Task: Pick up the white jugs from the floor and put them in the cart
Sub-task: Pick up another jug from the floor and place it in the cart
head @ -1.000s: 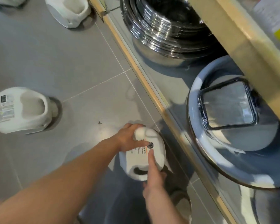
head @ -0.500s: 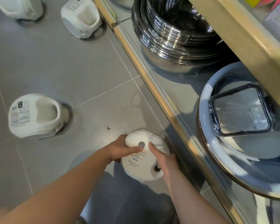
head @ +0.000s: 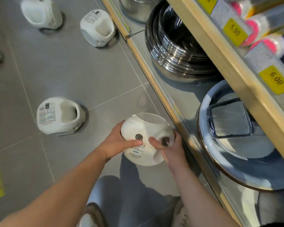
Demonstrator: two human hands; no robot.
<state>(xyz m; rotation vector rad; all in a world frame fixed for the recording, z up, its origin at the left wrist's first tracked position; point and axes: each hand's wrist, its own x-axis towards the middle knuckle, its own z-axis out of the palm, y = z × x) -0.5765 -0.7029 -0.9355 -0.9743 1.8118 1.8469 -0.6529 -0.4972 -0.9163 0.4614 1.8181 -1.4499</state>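
Observation:
A white jug (head: 144, 128) with a round dark seal is held over the grey floor beside the shelf base. My left hand (head: 116, 143) grips its left side, thumb across the label. My right hand (head: 169, 148) curls round its handle on the right. Another white jug (head: 59, 116) stands on the floor to the left, label facing up. Two more white jugs, a labelled one (head: 97, 27) and a plain one (head: 41, 13), stand farther back. The cart is not in view.
A wooden-edged shelf unit (head: 156, 89) runs along the right, with stacked steel bowls (head: 175, 46) and a blue basin (head: 233, 176) on its bottom level. Yellow price tags (head: 275, 80) hang on the upper shelf. My feet (head: 92, 215) are below the jug.
The held jug has come up and tipped, its opening now facing away. My right hand moved from the jug's top to its handle. The view tilted upward, showing more jugs and shelf.

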